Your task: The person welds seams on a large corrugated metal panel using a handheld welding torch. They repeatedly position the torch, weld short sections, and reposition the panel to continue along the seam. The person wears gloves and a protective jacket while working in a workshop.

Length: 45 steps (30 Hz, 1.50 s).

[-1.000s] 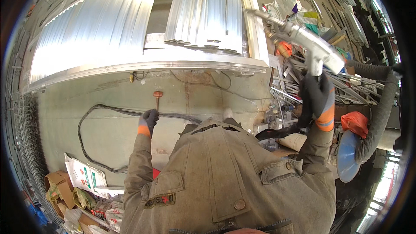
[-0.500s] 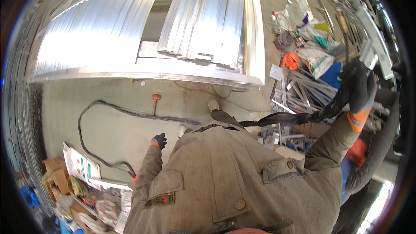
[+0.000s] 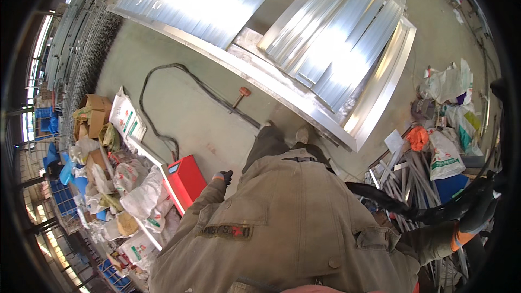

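My left hand (image 3: 227,176), in a dark glove, hangs low by my left side. Its fingers are curled in and nothing shows in them. A red box-shaped machine (image 3: 186,182) stands close to that hand. On the far right my right hand (image 3: 478,209), gloved in dark grey with an orange cuff, is closed round a black sleeved cable (image 3: 391,202). The picture's dark rim hides whatever lies beyond its fingers. More of the black cable (image 3: 143,97) curves across the floor on the left.
Ahead lies a metal frame (image 3: 347,140) bearing long silvery profiles (image 3: 331,35). A mallet with an orange-red head (image 3: 245,91) sits by the cable. Bags and a cardboard box (image 3: 99,109) crowd the left. Metal offcuts (image 3: 412,176) and an orange cloth (image 3: 418,138) lie right.
My view has turned right-to-left across the floor, so the frame now slants and the red machine shows. My right hand sits lower and nearer the rim; the silvery piece beside it is out of sight.
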Tool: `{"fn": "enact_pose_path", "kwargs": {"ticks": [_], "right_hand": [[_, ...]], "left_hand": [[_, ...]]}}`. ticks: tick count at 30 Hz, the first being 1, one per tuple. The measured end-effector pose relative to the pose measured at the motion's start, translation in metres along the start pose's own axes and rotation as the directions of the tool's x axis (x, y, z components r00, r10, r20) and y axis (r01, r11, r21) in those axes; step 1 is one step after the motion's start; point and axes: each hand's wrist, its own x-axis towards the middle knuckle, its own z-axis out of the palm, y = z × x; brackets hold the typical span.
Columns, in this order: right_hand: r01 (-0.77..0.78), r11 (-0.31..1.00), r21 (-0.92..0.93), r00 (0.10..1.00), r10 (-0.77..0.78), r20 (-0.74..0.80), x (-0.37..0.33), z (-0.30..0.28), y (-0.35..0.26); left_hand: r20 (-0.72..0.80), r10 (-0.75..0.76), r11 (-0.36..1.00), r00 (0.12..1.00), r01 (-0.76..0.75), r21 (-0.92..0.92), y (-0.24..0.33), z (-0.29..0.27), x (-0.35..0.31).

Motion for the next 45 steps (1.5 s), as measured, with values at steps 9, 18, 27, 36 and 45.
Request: {"fn": "enact_pose_path", "kwargs": {"ticks": [9, 18, 27, 36, 45], "right_hand": [[-0.588, 0.637, 0.498, 0.793, 0.577, 0.199, -0.024, 0.024, 0.029], [-0.593, 0.136, 0.793, 0.674, 0.623, 0.397, -0.032, 0.157, -0.171], [-0.462, 0.233, 0.856, 0.886, 0.162, 0.435, 0.02, 0.177, -0.376], [-0.684, 0.193, 0.703, 0.712, 0.389, 0.585, 0.133, 0.148, -0.507], [-0.762, 0.142, 0.632, 0.609, 0.491, 0.623, 0.208, 0.145, -0.574]], "left_hand": [[-0.405, 0.463, 0.886, 0.788, -0.43, 0.175, 0.177, -0.12, 0.043], [-0.447, 0.754, 0.479, 0.482, -0.868, -0.128, 0.452, -0.136, -0.113], [-0.161, 0.924, 0.381, 0.346, -0.82, 0.427, 0.682, -0.047, -0.126], [0.069, 0.796, 0.535, 0.601, -0.752, 0.385, 0.794, -0.041, -0.06], [0.386, 0.837, 0.373, 0.389, -0.92, 0.119, 0.774, -0.064, -0.027]]}}
